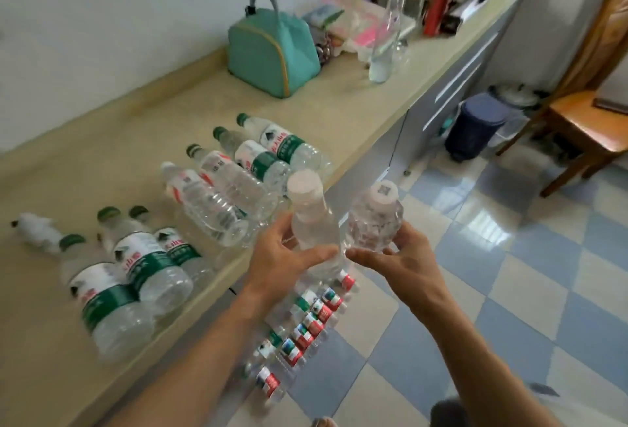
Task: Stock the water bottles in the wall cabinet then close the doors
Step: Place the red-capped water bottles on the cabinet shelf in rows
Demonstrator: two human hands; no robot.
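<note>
- Clear plastic, white-capped: one water bottle point(311, 219) was clamped in the left hand point(289, 253), fingers and thumb curled round its body, and a second bottle point(375, 219) was gripped the same way by the right hand point(404, 256); both stood roughly upright, caps towards the camera, just off the edge of the counter point(339, 100)
- Judging by this, the step in hand was the fetching: two bottles lifted, not yet carried to the wall cabinet
- More stock waited: green-labelled bottles point(136, 277) lying on the counter at left, a second row point(238, 171) lying side by side nearer the hands, and a wrapped pack point(306, 321) of red-labelled bottles on the floor below
- Next move would call for raising both bottles to shelf height and standing them inside without knocking one against the other, since they were held near to touching; a door may need a free hand first
- Wall cabinet and its doors lay wholly outside the view, so whether they stood open, or how full the shelves were, could not be told
- Motion blur softened the labels and the clutter at the counter's far end beyond the teal bag point(272, 52); the small white fluffy thing point(37, 229) at far left was possibly a toy or brush
- Lower ends of both held bottles were hidden behind the fingers
</note>
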